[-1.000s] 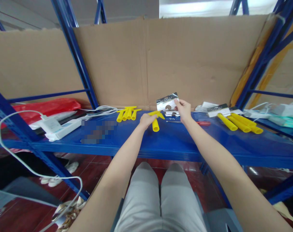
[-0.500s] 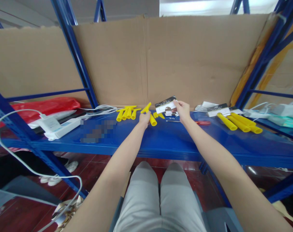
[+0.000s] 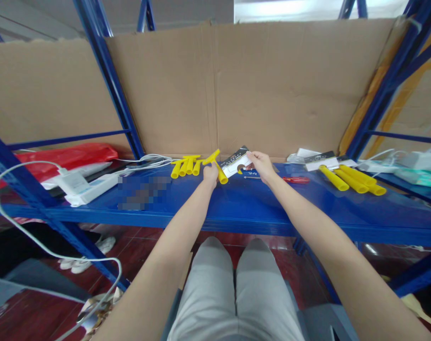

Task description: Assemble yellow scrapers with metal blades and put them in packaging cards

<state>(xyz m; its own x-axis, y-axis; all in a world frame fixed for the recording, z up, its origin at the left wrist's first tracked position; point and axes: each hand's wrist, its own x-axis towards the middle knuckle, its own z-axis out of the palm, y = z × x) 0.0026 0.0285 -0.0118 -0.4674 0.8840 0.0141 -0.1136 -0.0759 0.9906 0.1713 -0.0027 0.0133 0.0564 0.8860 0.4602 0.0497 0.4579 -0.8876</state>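
My left hand (image 3: 211,174) is closed around a yellow T-shaped plastic tool (image 3: 222,176), its crosspiece up and its hollow handle end pointing toward me. Between thumb and fingers, my right hand (image 3: 261,164) pinches a black-and-white printed card (image 3: 234,162). The card is tilted, and its left edge meets or overlaps the yellow tool; I cannot tell whether they touch. Several like yellow T-shaped tools (image 3: 190,166) lie in a row left of my left hand. A screwdriver with a red handle (image 3: 296,180) lies beside my right forearm.
At the right, several yellow tools (image 3: 354,182) lie with a printed card (image 3: 321,161) on them. White cables (image 3: 151,162), a white power strip (image 3: 93,188) and a red bag (image 3: 69,154) are at the left. Cardboard (image 3: 272,90) stands behind the blue shelf (image 3: 251,206).
My right hand has brought the card left and slightly down, against or over the yellow tool, and the card is tilted more steeply. The left hand and its tool have shifted slightly left.
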